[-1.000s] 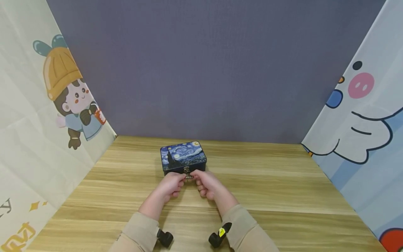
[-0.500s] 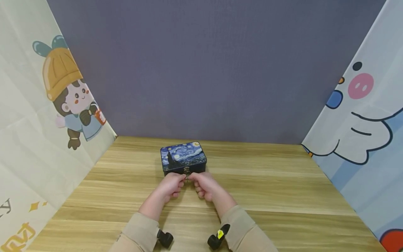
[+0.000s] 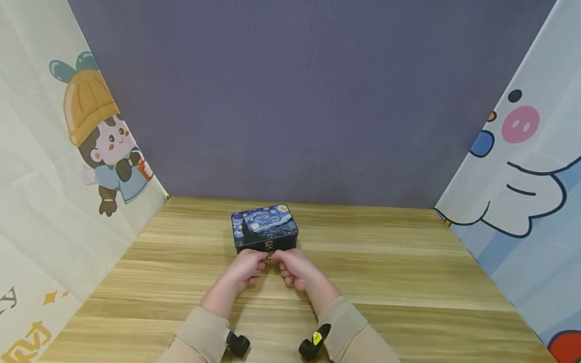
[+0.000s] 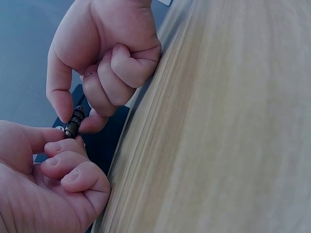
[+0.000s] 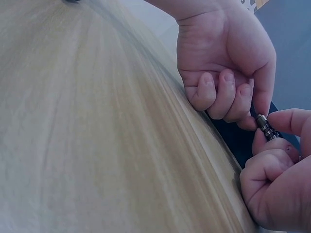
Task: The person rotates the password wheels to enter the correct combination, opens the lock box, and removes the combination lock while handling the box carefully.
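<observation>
A rectangular tin box [image 3: 265,225] with a blue starry-night painting on its lid stands closed on the wooden table. Its metal clasp [image 3: 269,245] is on the dark front side. Just in front of it is a small bronze padlock with ridged dial rings [image 4: 75,121], partly covered by fingertips. My left hand [image 3: 248,265] pinches one end of the padlock between thumb and index finger. From the other side, my right hand [image 3: 294,266] pinches the opposite end. The remaining fingers of both hands are curled in, close over the table.
The wooden table [image 3: 386,262] extends around the box. A grey-purple panel [image 3: 295,101] rises behind it. Cartoon-printed sheets flank it, one on the left [image 3: 36,151] and another on the right [image 3: 535,201]. Small black wrist cameras [image 3: 238,345] sit at both cuffs.
The right hand has shifted slightly left, and its fingertips are now closer to the left hand's at the padlock. The left hand and box have stayed in place.
</observation>
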`<state>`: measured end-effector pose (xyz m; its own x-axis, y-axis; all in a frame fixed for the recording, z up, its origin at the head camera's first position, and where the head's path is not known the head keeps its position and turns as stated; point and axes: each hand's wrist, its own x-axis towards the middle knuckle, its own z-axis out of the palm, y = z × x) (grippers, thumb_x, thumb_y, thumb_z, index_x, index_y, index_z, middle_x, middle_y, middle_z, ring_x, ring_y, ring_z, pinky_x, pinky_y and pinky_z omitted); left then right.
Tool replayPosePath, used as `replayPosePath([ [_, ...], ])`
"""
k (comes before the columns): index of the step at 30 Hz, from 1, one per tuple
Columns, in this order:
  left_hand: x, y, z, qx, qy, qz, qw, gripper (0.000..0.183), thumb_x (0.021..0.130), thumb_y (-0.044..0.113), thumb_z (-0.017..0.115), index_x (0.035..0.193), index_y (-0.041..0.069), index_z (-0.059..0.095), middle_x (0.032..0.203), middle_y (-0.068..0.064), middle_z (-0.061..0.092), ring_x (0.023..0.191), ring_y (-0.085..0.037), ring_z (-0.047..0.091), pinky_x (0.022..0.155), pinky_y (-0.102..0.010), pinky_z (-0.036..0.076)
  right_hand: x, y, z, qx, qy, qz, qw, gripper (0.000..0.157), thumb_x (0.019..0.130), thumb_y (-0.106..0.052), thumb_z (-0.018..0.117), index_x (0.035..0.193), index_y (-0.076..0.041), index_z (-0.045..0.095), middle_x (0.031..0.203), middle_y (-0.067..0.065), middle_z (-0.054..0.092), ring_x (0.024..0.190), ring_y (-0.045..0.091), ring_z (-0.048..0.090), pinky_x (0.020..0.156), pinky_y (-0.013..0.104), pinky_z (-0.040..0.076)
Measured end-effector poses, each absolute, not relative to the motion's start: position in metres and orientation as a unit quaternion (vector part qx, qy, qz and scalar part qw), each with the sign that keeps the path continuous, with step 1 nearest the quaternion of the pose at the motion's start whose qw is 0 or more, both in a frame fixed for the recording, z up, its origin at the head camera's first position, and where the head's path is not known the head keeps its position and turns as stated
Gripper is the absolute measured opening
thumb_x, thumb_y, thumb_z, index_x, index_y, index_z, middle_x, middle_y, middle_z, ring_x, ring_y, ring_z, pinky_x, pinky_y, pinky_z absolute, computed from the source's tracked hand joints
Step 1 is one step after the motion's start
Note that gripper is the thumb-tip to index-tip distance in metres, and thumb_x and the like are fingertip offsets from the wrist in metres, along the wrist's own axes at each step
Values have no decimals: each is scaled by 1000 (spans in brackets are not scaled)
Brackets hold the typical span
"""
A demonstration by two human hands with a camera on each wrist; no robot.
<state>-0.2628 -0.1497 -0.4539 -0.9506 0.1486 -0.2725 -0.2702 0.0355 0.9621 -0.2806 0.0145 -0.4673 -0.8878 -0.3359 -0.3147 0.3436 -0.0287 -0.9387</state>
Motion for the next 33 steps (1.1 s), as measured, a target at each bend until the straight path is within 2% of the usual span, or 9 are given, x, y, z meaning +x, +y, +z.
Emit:
replayPosePath([
  [17, -262, -149, -452, -44, 703, 692, 156, 21, 103, 16, 49, 97, -2, 58, 66, 2, 39, 47, -8, 24, 46, -24, 21, -280, 16, -466, 4, 656, -716, 239, 29, 82, -19, 67, 63, -16, 46, 54, -8, 30, 43, 5, 24, 38, 20, 20],
  [33, -263, -150, -453, -42, 701, 694, 158, 22, 103, 15, 47, 96, -3, 59, 64, 2, 37, 47, -8, 24, 44, -23, 21, -280, 16, -465, -1, 650, -720, 243, 30, 82, -18, 66, 61, -16, 44, 53, -7, 28, 42, 5, 22, 38, 20, 19],
])
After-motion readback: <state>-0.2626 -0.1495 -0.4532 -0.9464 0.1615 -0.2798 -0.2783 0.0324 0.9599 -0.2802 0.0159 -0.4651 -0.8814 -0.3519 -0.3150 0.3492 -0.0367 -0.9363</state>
